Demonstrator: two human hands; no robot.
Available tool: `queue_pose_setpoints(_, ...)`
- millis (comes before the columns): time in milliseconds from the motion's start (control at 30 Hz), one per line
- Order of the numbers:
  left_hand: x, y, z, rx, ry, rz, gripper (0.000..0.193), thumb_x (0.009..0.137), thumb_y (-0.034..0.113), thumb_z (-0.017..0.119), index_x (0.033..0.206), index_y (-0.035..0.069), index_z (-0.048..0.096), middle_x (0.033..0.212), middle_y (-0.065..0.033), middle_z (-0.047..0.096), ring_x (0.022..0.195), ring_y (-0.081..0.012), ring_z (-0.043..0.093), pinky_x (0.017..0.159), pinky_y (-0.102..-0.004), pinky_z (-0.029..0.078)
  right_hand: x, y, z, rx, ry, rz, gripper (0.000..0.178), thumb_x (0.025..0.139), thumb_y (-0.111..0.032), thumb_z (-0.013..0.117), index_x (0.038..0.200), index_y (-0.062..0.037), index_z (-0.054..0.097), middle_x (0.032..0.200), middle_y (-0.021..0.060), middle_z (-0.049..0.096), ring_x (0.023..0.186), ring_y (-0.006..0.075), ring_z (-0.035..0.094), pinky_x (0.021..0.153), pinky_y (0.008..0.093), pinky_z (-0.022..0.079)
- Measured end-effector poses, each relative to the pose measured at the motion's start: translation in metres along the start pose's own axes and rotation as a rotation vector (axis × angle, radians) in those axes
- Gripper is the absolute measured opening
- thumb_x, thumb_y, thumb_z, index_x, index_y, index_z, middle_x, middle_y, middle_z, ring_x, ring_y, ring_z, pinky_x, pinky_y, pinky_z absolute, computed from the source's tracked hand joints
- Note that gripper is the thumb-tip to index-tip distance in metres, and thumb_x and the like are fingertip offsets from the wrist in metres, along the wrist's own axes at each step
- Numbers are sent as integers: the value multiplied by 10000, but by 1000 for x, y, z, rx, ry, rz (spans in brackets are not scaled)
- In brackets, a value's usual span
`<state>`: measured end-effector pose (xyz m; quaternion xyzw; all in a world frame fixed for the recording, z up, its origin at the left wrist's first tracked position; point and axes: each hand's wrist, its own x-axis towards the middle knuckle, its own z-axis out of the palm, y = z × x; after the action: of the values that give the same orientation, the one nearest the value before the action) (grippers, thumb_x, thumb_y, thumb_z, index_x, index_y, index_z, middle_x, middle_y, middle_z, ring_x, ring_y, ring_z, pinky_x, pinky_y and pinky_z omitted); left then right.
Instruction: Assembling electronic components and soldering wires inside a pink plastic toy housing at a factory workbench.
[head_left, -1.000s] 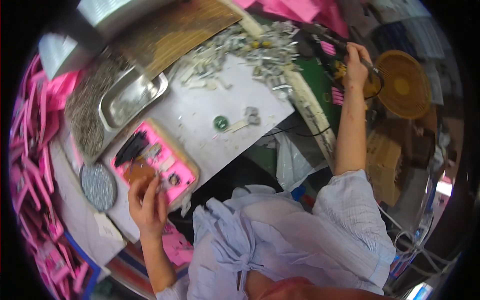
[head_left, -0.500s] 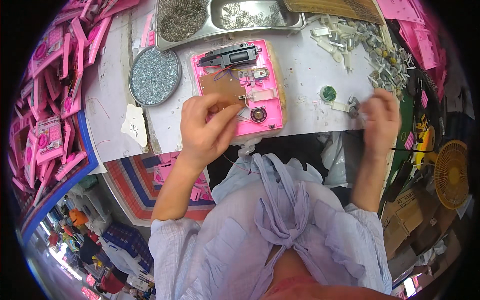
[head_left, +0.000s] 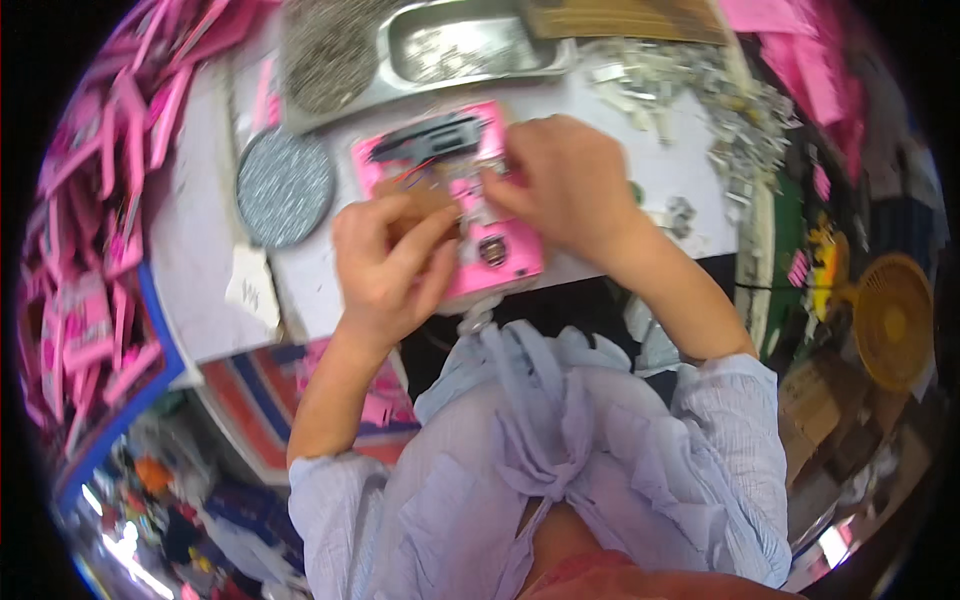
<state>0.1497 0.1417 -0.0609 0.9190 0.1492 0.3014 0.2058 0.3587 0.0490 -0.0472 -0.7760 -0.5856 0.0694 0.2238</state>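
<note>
A pink plastic casing (head_left: pixel 520 262) lies on the table, its inside facing up. It carries a black mechanism (head_left: pixel 430 138), a brown circuit board (head_left: pixel 427 200), thin wires and a small round speaker (head_left: pixel 492 250). My left hand (head_left: pixel 390 265) is at the board's near edge, thumb and fingers pinched together; what is between them is hidden. My right hand (head_left: pixel 570 185) is over the casing's right side, fingers bent and closed down near the white part (head_left: pixel 484 212). Motion blur and the fingers hide what it holds, if anything.
Left of the casing stands a round dish (head_left: pixel 285 188) of small screws. A metal tray (head_left: pixel 480 82) with small metal parts is behind. Loose white and grey parts (head_left: pixel 650 85) lie at the back right. Pink casings (head_left: pixel 90 310) are heaped at left; a fan (head_left: pixel 893 320) stands at right.
My right hand has come left from the small parts on the table's right side to the casing. My left hand stays pinched at the board. The whole view has shifted slightly.
</note>
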Motion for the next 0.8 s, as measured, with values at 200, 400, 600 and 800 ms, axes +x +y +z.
queue_pose_setpoints(200, 31, -2, 14, 5, 9, 49, 299, 725, 23, 774, 1019, 49, 727, 1026, -115, 619, 894, -292, 579, 790, -413, 471, 12, -6, 5, -128, -69, -118, 187, 735, -238, 651, 677, -74, 719, 691, 163, 706, 647, 336, 720, 561, 451, 569)
queue_pose_setpoints(400, 51, -8, 14, -10, -130, 57, 259, 745, 47, 783, 986, 21, 692, 1039, -136, 612, 925, -323, 585, 820, -421, 487, 6, 2, -3, -15, -70, 36, 223, 764, -259, 675, 745, -44, 732, 716, 155, 711, 680, 334, 724, 590, 438, 569)
queue_pose_setpoints(600, 53, -16, 17, -18, -115, 75, 242, 749, 30, 774, 965, 12, 667, 1017, -146, 616, 916, -323, 599, 800, -414, 496, 10, -34, -2, -326, -275, -203, 141, 768, -175, 669, 764, -54, 742, 713, 117, 695, 778, 330, 701, 595, 432, 562)
queue_pose_setpoints(800, 57, -22, 16, 18, -102, 86, 187, 765, 36, 771, 902, 45, 644, 961, -117, 608, 862, -316, 608, 725, -408, 503, 14, -18, -31, -210, -515, -195, 148, 809, -143, 635, 769, -53, 745, 762, 171, 710, 772, 355, 718, 661, 498, 568)
